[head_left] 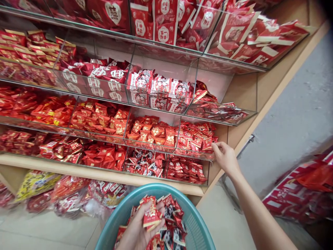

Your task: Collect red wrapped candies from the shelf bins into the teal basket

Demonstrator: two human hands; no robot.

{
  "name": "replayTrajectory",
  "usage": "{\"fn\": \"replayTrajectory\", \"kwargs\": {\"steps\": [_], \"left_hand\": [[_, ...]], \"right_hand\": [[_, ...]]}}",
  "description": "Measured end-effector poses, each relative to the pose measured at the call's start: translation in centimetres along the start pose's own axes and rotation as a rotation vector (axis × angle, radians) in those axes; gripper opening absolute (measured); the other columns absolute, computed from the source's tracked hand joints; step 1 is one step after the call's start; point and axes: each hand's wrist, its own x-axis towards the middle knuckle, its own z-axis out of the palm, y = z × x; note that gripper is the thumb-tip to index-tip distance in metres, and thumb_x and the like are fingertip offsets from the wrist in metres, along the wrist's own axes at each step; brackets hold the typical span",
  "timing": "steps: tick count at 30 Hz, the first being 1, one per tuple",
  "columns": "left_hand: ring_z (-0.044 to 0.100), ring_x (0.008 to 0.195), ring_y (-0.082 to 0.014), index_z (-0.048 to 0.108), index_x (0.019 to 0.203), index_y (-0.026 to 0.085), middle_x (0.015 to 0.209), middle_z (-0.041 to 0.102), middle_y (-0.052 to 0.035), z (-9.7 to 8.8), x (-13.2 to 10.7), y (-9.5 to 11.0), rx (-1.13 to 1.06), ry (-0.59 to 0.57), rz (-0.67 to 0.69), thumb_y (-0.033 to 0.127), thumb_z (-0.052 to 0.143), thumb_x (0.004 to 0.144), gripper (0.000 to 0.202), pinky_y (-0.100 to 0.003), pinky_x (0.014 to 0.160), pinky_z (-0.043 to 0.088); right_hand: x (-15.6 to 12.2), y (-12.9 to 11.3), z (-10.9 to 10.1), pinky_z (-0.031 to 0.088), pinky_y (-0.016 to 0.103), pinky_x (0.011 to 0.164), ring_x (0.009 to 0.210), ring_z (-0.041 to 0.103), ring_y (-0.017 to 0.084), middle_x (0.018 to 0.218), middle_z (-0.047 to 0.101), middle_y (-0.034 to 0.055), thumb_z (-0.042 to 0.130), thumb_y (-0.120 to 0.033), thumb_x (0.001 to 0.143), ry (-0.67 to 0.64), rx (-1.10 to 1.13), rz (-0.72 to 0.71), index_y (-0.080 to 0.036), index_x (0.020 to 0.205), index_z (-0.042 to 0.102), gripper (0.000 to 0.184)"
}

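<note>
My left hand is palm up inside a teal plastic basket, fingers curled round a small red candy packet. Several more red packets lie in the basket beside it. My right hand reaches to the right end of a clear acrylic bin full of red square packets, fingers pinched at its front edge near a packet. Whether those fingers hold one is unclear.
Tiered clear bins of red wrapped sweets fill a wooden shelf unit. Bulk bags lie on the floor under it. A grey wall and red cartons stand at the right.
</note>
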Motion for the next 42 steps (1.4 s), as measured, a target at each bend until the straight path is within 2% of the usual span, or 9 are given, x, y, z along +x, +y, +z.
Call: {"fn": "replayTrajectory", "kwargs": {"steps": [3, 7, 10, 14, 18, 27, 32, 38, 42], "left_hand": [[0.056, 0.110, -0.0299, 0.057, 0.103, 0.010, 0.112, 0.064, -0.0151, -0.2, 0.1, -0.1, 0.010, -0.017, 0.004, 0.025, 0.067, 0.078, 0.032, -0.044, 0.093, 0.048], [0.058, 0.109, -0.0305, 0.056, 0.103, 0.011, 0.111, 0.065, -0.0147, -0.2, 0.1, -0.1, -0.002, -0.003, 0.013, 0.025, 0.067, 0.077, 0.031, -0.046, 0.092, 0.048], [0.058, 0.108, -0.0301, 0.057, 0.100, 0.011, 0.110, 0.065, -0.0143, 0.0, -0.1, 0.0, -0.002, -0.001, -0.004, 0.024, 0.067, 0.077, 0.029, -0.045, 0.092, 0.049], [0.058, 0.108, -0.0291, 0.058, 0.099, 0.011, 0.111, 0.065, -0.0135, 0.0, -0.4, 0.2, 0.000, -0.028, -0.017, 0.024, 0.066, 0.078, 0.025, -0.045, 0.092, 0.048], [0.059, 0.106, -0.0283, 0.059, 0.097, 0.012, 0.108, 0.065, -0.0132, -0.2, -0.5, 0.4, 0.013, -0.044, -0.006, 0.026, 0.066, 0.078, 0.025, -0.043, 0.091, 0.049], [0.066, 0.088, -0.0210, 0.060, 0.094, 0.013, 0.094, 0.069, -0.0094, -0.4, -1.0, 0.7, 0.034, -0.073, 0.023, 0.026, 0.066, 0.078, 0.021, -0.041, 0.088, 0.051], [0.064, 0.095, -0.0220, 0.062, 0.096, 0.013, 0.099, 0.068, -0.0094, -0.4, -0.9, 0.8, 0.023, -0.101, 0.019, 0.026, 0.064, 0.080, 0.022, -0.041, 0.090, 0.049], [0.061, 0.103, -0.0233, 0.063, 0.097, 0.012, 0.103, 0.068, -0.0099, -0.4, -1.0, 0.7, 0.026, -0.106, 0.024, 0.025, 0.064, 0.080, 0.021, -0.039, 0.091, 0.050], [0.062, 0.100, -0.0223, 0.063, 0.097, 0.014, 0.103, 0.068, -0.0083, -0.7, -0.8, 0.6, 0.044, -0.072, 0.031, 0.025, 0.066, 0.078, 0.023, -0.038, 0.089, 0.050]], "right_hand": [[-0.4, -1.3, -0.9, 0.042, 0.030, 0.059, 0.058, 0.056, 0.018, 0.063, 0.062, 0.0044, 0.046, -0.054, 0.080, 0.033, 0.017, -0.012, -0.019, 0.074, 0.056, 0.038], [-1.6, -3.7, -2.2, 0.043, 0.032, 0.073, 0.088, 0.058, 0.021, 0.093, 0.062, 0.0098, 0.053, -0.047, 0.078, 0.136, 0.080, -0.167, -0.019, 0.066, 0.057, 0.031], [-3.8, -5.5, -2.5, 0.044, 0.029, 0.070, 0.090, 0.057, 0.018, 0.109, 0.061, 0.0080, 0.059, -0.036, 0.076, 0.100, 0.325, -0.105, -0.019, 0.059, 0.055, 0.024], [-8.1, -7.2, -1.2, 0.037, 0.022, 0.046, 0.054, 0.049, 0.008, 0.112, 0.063, 0.0045, 0.058, -0.026, 0.073, -0.180, 0.837, 0.225, -0.018, 0.056, 0.050, 0.020], [-12.4, -8.2, 1.2, 0.034, 0.021, 0.040, 0.045, 0.042, 0.007, 0.098, 0.067, 0.0058, 0.062, -0.031, 0.072, -0.470, 1.115, 0.501, -0.018, 0.060, 0.050, 0.021], [-16.2, -10.1, 3.8, 0.045, 0.021, 0.054, 0.058, 0.055, 0.009, 0.094, 0.065, 0.0037, 0.065, -0.041, 0.076, -0.759, 1.326, 0.569, -0.020, 0.076, 0.054, 0.023], [-16.6, -10.2, 4.2, 0.048, 0.025, 0.067, 0.068, 0.059, 0.010, 0.100, 0.063, 0.0026, 0.074, -0.029, 0.069, -0.824, 1.204, 0.507, -0.025, 0.106, 0.055, 0.042], [-17.2, -9.2, 6.0, 0.040, 0.022, 0.046, 0.044, 0.050, 0.011, 0.050, 0.058, -0.0035, 0.067, -0.044, 0.072, -0.729, 0.839, 0.427, -0.020, 0.086, 0.064, 0.028], [-17.1, -9.3, 6.0, 0.037, 0.023, 0.047, 0.048, 0.049, 0.011, 0.060, 0.062, -0.0012, 0.067, -0.046, 0.071, -0.655, 0.784, 0.374, -0.021, 0.072, 0.066, 0.026]]}}
